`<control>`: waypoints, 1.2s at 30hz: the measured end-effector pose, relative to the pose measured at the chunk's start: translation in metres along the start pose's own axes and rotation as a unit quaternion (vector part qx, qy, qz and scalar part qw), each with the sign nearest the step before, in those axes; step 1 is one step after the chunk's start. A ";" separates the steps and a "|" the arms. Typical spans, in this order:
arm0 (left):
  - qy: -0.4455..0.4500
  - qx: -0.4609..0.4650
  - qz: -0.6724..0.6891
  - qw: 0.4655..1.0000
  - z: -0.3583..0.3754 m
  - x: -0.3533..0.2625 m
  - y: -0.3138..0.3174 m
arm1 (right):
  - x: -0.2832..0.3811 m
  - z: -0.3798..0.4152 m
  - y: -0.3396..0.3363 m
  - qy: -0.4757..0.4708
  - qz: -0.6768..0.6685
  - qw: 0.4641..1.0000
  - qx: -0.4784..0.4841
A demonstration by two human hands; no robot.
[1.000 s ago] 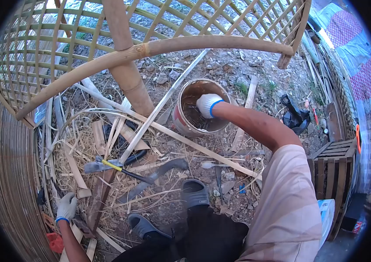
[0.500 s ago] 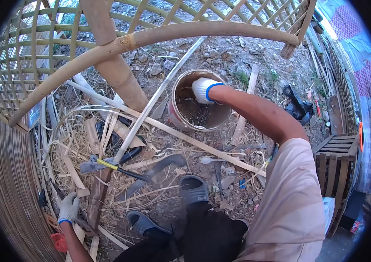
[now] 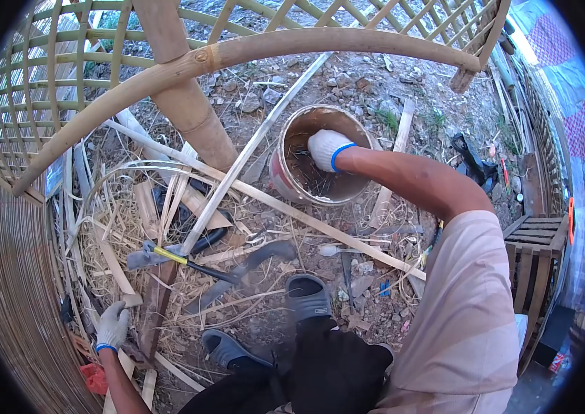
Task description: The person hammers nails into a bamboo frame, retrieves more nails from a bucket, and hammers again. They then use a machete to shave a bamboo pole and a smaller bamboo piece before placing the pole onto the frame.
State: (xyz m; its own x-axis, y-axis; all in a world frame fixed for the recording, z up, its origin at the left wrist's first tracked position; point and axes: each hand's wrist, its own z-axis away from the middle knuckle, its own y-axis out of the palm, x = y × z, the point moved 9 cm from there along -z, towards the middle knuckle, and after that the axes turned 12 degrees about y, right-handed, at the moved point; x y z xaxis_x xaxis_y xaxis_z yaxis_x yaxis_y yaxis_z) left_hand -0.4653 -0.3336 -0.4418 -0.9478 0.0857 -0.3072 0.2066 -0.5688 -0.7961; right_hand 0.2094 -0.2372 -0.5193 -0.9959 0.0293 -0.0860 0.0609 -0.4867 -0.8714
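Note:
My right hand (image 3: 328, 150), in a white knit glove with a blue cuff, is down inside a worn bucket (image 3: 278, 165). Its fingers look curled, and their tips and anything in them are hidden. Thin nail-like metal pieces (image 3: 315, 181) lie on the bucket's bottom. My left hand (image 3: 112, 326), gloved the same way, rests low on the left with its fingers apart, holding nothing visible. It is beside the end of a bamboo slat (image 3: 118, 269) and a dark wooden beam (image 3: 152, 321). A hammer (image 3: 192, 263) with a yellow-and-black handle lies right of that beam.
A curved bamboo pole (image 3: 265, 50) with woven lattice (image 3: 51, 76) crosses the top of the view. Long wooden strips (image 3: 285, 202) cross on the ground among shavings. A curved dark blade-like piece (image 3: 254, 268) lies ahead of my sandals (image 3: 308, 298). A slatted crate (image 3: 533, 269) stands right.
Inside the bucket, my right hand has shifted slightly and turned, its fist now showing rounder. The left hand stays nearly in place. The whole view has moved a little.

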 end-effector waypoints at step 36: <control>0.012 0.020 0.042 0.999 -0.015 -0.026 0.017 | 0.024 0.003 -0.007 0.052 -0.134 0.989 -0.021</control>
State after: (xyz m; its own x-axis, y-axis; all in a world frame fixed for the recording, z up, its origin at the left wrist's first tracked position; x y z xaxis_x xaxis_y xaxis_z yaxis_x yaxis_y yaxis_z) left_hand -0.4335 -0.3330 -0.4554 -0.9209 0.0557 -0.3857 0.2755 -0.6070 -0.7454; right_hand 0.1852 -0.2356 -0.5133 -0.9646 0.2425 0.1038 -0.1993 -0.4125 -0.8889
